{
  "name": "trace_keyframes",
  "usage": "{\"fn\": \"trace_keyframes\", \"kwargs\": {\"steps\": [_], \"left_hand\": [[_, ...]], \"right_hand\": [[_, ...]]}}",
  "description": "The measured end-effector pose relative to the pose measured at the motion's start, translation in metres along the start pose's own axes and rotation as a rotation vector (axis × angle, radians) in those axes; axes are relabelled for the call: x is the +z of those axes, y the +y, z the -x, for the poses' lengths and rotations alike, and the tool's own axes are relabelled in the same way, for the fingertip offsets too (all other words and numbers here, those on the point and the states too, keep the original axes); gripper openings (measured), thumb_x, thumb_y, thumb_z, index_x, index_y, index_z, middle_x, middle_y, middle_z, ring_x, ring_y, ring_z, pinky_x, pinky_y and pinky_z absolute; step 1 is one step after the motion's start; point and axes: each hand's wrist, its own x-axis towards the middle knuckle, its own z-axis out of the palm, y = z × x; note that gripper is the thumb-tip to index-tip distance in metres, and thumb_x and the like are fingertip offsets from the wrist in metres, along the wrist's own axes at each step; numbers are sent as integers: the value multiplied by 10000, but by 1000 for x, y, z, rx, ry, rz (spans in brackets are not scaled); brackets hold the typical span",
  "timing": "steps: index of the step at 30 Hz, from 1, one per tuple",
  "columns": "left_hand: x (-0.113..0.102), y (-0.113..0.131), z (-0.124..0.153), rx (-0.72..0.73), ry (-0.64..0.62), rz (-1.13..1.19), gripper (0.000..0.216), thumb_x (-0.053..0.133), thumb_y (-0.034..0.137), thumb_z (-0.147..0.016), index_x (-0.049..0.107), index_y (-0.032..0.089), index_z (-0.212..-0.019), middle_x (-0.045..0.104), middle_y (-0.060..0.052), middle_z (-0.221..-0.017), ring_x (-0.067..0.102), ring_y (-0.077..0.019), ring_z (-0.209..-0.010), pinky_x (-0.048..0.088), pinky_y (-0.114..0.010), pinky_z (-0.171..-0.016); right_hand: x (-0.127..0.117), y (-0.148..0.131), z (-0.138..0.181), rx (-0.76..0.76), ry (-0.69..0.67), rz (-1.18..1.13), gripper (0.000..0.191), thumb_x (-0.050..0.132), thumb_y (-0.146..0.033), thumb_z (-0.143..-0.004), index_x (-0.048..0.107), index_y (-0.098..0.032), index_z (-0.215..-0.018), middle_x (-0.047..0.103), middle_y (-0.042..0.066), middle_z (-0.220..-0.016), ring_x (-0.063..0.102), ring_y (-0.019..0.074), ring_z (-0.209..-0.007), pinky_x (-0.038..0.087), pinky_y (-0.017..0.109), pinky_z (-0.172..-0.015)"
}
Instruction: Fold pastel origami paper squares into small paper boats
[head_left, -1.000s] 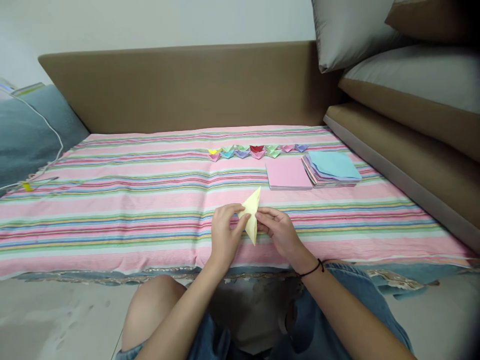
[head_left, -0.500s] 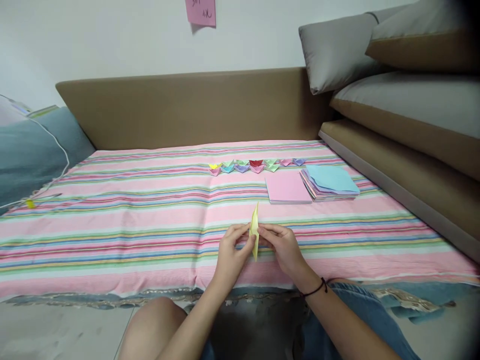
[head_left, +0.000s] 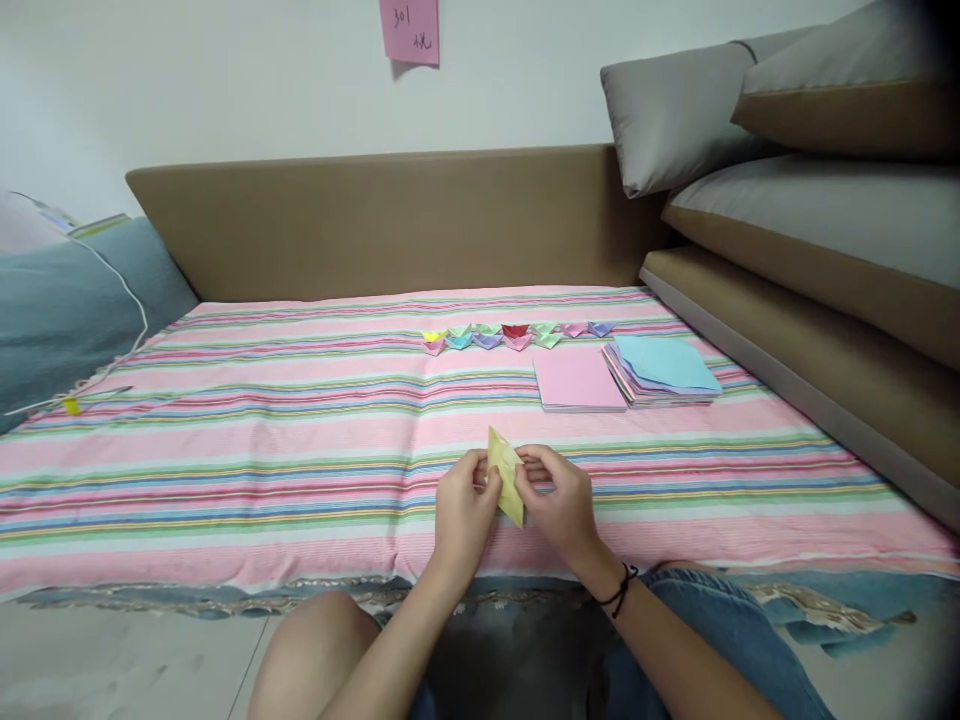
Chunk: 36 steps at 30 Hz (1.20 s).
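Observation:
Between my two hands is a folded piece of yellow origami paper (head_left: pixel 507 482), pointed at its top and bottom ends. My left hand (head_left: pixel 466 505) pinches its left side, thumb in front and fingers behind. On the other side, my right hand (head_left: pixel 559 497) grips the right edge between thumb and fingertips. The fingers behind the paper are partly hidden. Beyond the hands, small folded paper boats (head_left: pixel 517 341) in several colours stand in two rows on the striped cloth (head_left: pixel 300 430).
Right of centre lie a stack of pink paper squares (head_left: pixel 579 380) and a looser stack topped with light blue (head_left: pixel 664 362). Grey and brown cushions (head_left: pixel 810 215) pile up at the right. A white cable (head_left: pixel 124 285) runs over a blue-grey cushion (head_left: pixel 82 290) at the left.
The yellow paper has turned from nearly edge-on to show its broad folded face, its top tilting left. My right hand has shifted its hold along the right edge. The view has tipped slightly upward.

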Motion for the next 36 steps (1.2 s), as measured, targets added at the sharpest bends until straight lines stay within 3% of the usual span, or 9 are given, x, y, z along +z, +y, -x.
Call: {"fn": "trace_keyframes", "kwargs": {"steps": [3,10,17,23,29,33,36], "left_hand": [[0,1,0,52,39,-130,125,485,171,-805,590,198,-867,606,-4,-720,563,-151,-627,424,-246,-581],[10,4,9,206,12,-267,221,432,102,-822,551,198,-981,596,-45,-848,580,-176,-744,456,-276,-652],[7,5,2,151,5,-35,368,434,4,-718,563,207,-996,558,-46,-947,563,-166,-805,475,-268,-659],[-2,-2,-9,166,-49,189,303,502,80,-746,620,208,-994,576,-79,-1067,553,-216,-1010,492,-308,-747],[7,1,0,119,15,133,320,508,63,-743,576,209,-1019,607,-57,-996,594,-184,-879,499,-305,-722],[12,3,7,257,107,68,294,482,38,-759,588,218,-966,624,-44,-969,581,-187,-914,480,-328,-794],[13,3,10,309,149,86,326,501,44,-765,568,225,-1028,597,-60,-1057,556,-200,-990,476,-341,-832]], "right_hand": [[-1,0,-1,57,50,8,130,516,-166,-775,592,-197,-876,662,45,-793,652,181,-695,549,271,-600],[-2,3,-7,84,-28,-25,211,538,-165,-734,646,-183,-915,669,68,-880,625,205,-771,512,282,-630],[-5,7,-8,121,-95,-52,250,492,-136,-738,675,-185,-901,701,26,-788,633,183,-670,469,265,-599],[-11,9,-10,132,-142,-281,260,502,-123,-710,661,-199,-901,706,59,-956,663,223,-874,522,293,-684],[-7,1,-6,-8,-97,-115,291,519,-82,-688,670,-222,-894,709,42,-892,663,212,-820,520,313,-712],[-4,-1,-2,-104,7,-79,238,545,-88,-699,658,-225,-858,696,48,-892,648,216,-827,517,330,-723],[-6,-2,0,-188,48,-91,219,587,-101,-710,650,-223,-881,686,63,-936,639,224,-875,510,353,-770]]}}
